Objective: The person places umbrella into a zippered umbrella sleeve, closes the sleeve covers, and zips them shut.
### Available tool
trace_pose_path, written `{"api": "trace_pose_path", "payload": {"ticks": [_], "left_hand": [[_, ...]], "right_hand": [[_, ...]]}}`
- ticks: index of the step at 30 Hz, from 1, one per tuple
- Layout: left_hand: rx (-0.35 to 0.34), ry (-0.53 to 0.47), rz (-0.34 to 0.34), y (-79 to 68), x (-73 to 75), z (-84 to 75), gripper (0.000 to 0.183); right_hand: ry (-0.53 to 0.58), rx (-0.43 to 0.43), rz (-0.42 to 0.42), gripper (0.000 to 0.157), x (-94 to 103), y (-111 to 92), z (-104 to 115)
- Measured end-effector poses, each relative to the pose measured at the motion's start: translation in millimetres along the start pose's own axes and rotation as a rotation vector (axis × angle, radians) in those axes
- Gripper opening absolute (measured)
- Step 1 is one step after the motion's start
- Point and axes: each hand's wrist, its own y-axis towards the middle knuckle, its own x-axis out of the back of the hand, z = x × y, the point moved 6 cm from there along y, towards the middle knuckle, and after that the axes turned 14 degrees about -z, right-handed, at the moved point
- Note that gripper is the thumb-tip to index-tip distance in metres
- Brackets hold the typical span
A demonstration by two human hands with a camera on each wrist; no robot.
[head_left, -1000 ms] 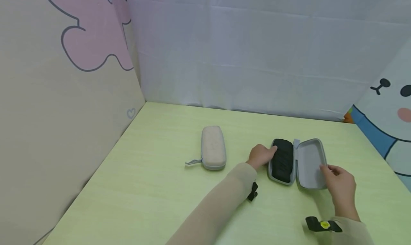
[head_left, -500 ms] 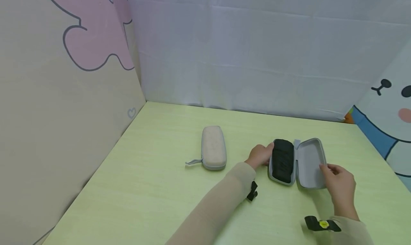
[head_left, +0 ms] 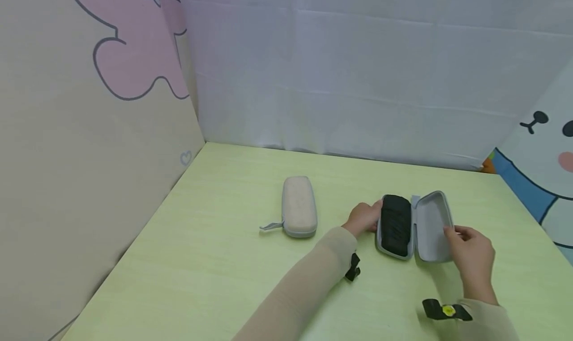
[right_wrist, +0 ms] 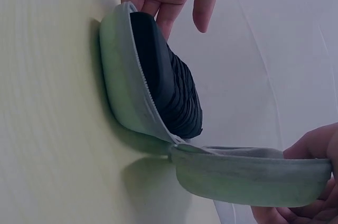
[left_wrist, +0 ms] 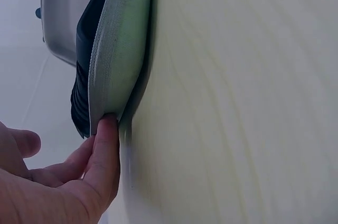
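Observation:
A grey zip case (right_wrist: 127, 92) lies unzipped on the table, its two halves spread apart at the hinge. Its left half holds a black compact folding umbrella (head_left: 396, 225) with pleated fabric. My left hand (head_left: 363, 217) is at that half's outer left side: the fingertips (left_wrist: 108, 123) touch the wall low down, while the thumb stands free of it. On the right, the raised lid (head_left: 431, 226) is pinched at its outer edge by my right hand (head_left: 474, 256), thumb inside and fingers behind. The lid tilts up from the table in the right wrist view.
A second case (head_left: 299, 207), beige and closed, lies left of the hands with its grey strap (head_left: 271, 226) pointing left. White cloth (head_left: 335, 82) hangs along the table's far edge. Panels with cartoon prints flank the pale yellow-green table (head_left: 201, 271).
The lid has tilted up a little further with my right hand, which has shifted slightly left. My left thumb has drawn back from over the case's rim.

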Motion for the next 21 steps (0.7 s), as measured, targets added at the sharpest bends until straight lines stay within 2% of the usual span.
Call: {"api": "trace_pose_path", "payload": {"ticks": [6, 9, 13, 21], "left_hand": [[0.006, -0.013, 0.004, -0.4, -0.5, 0.0, 0.052], [0.008, -0.016, 0.003, -0.3, -0.6, -0.4, 0.052], [0.012, -0.023, -0.003, 0.6, -1.6, -0.2, 0.051], [0.018, -0.023, -0.013, 2.4, -3.9, 0.4, 0.05]], "right_hand": [[0.008, -0.019, -0.002, 0.053, 29.6, -31, 49], [0.004, -0.002, 0.012, 0.05, 38.4, -42, 64], [-0.001, 0.024, 0.025, 0.048, 42.8, -48, 74], [-0.017, 0.064, 0.003, 0.046, 43.5, -49, 80]]}}
